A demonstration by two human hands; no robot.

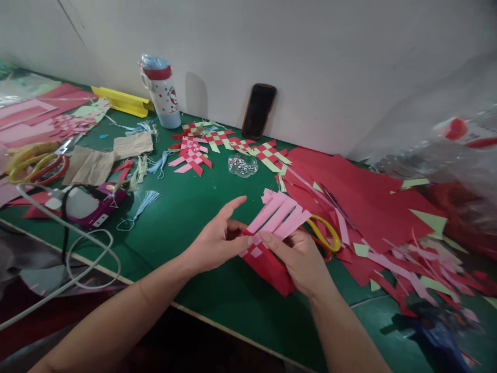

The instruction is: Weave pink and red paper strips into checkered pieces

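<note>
Between my two hands is a piece of woven paper (267, 267), red at the lower end, with pink strips (278, 213) fanning out at the top and a small checker pattern where they cross. My left hand (219, 238) pinches its left edge with the thumb in front, the index finger stretched away. On the right side, my right hand (301, 254) grips it with the thumb pressed on the pink strips. Just behind my right hand lie scissors with a yellow and red handle (328, 233), partly hidden.
Finished woven paper fish (192, 158) and a clear dish of beads (243, 165) lie behind my hands. A bottle (161, 96) and a phone (259, 110) stand by the wall. Red sheets (349, 191) and scraps cover the right; tassels (143, 204) and a purple glue gun (99, 207) are left.
</note>
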